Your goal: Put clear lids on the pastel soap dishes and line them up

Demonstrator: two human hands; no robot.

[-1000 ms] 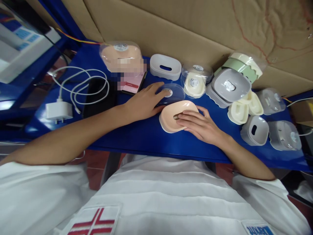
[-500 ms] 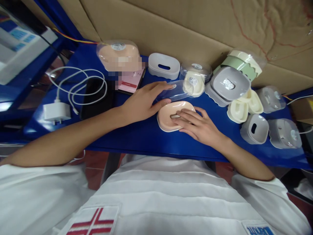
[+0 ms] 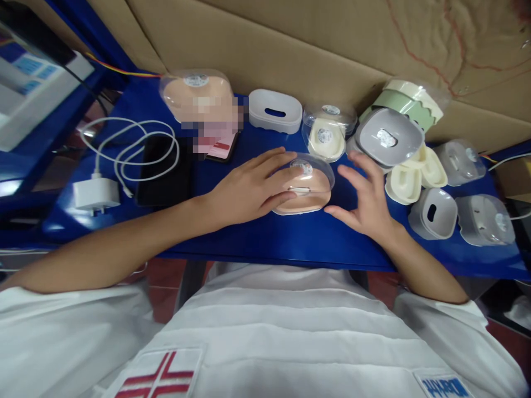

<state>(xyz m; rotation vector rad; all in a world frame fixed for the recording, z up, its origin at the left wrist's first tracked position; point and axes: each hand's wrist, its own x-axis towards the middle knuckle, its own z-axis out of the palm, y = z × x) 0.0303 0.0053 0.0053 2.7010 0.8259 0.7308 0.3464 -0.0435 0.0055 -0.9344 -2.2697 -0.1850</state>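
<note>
A peach soap dish lies on the blue table in front of me, with a small white stick-like piece in its middle. My left hand grips a clear plastic lid by its left side, thumb near the dish rim and fingers over the top. The lid is over the dish, slightly tilted, its back edge higher; whether it is seated I cannot tell. Just right of the dish, my right hand is open, thumb and fingers apart, holding nothing.
Behind stand a grey soap dish, a cream one and a lidded peach one. Grey and cream dishes crowd the right, including a large grey one. A phone, white charger and black object lie left.
My left hand has brought the clear lid forward and down over the peach dish. My right hand has let go of the white piece and moved right, opening.
</note>
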